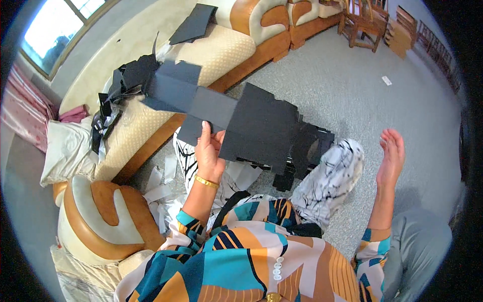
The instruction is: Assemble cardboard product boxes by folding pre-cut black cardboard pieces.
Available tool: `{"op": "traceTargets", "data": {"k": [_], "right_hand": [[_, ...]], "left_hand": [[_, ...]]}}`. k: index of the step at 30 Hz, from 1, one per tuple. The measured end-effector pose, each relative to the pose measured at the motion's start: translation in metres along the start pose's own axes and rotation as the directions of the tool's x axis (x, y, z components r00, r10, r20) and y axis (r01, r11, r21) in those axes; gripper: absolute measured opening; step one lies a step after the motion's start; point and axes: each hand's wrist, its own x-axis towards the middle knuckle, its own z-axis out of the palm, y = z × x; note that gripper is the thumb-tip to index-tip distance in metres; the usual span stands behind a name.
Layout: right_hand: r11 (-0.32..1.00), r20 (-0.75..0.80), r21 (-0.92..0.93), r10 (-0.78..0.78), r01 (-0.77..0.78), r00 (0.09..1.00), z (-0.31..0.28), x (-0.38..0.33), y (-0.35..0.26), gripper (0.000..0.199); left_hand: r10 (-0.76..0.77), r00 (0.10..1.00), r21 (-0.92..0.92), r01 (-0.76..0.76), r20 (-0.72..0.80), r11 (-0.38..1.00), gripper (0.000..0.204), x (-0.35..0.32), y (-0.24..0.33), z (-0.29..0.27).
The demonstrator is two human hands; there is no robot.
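My left hand [210, 156], with a gold bracelet at the wrist, grips a flat black cardboard box blank [261, 128] by its lower edge, the thumb on top. The blank is creased into several panels and stretches from above my knees toward the sofa. Beneath its right end, between my knees, lies a pile of black cardboard pieces [314, 143], partly hidden by the blank. My right hand [392, 156] is raised off to the right, apart from the cardboard, with its fingers stretched out and nothing in them.
More black cardboard scraps [133, 75] and a black sheet [193, 22] lie on the cream sofa [221, 50]. White strips [161, 189] litter the floor by my left leg. A grey trouser leg [420, 246] is close at my right. A wooden chair [363, 25] stands far off.
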Motion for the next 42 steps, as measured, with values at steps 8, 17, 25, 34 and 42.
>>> {"op": "traceTargets", "data": {"k": [8,17,25,34,42], "right_hand": [[0.795,0.805,-0.22,-0.179,0.565,0.566,0.162,-0.025,-0.011,0.034],[0.941,0.821,-0.337,0.314,-0.038,0.477,0.165,-0.045,0.064,0.036],[0.85,0.776,-0.514,0.403,0.115,0.485,0.159,-0.042,0.056,0.036],[0.918,0.728,-0.389,0.358,-0.077,0.584,0.13,-0.026,0.086,0.038],[0.731,0.656,-0.034,0.531,-0.682,0.536,0.134,-0.006,0.064,0.036]], "left_hand": [[-0.18,0.983,0.494,0.134,0.046,0.859,0.057,-0.003,-0.024,-0.009],[-0.299,0.864,0.326,0.169,0.406,0.93,0.037,-0.005,-0.088,-0.003],[-0.232,0.957,0.312,0.169,0.174,0.935,0.026,0.015,-0.115,-0.008],[0.077,0.971,0.437,-0.171,0.225,0.883,0.044,0.049,-0.094,0.013],[-0.13,0.86,0.541,-0.186,0.493,0.82,0.018,0.079,-0.072,0.059]]}}
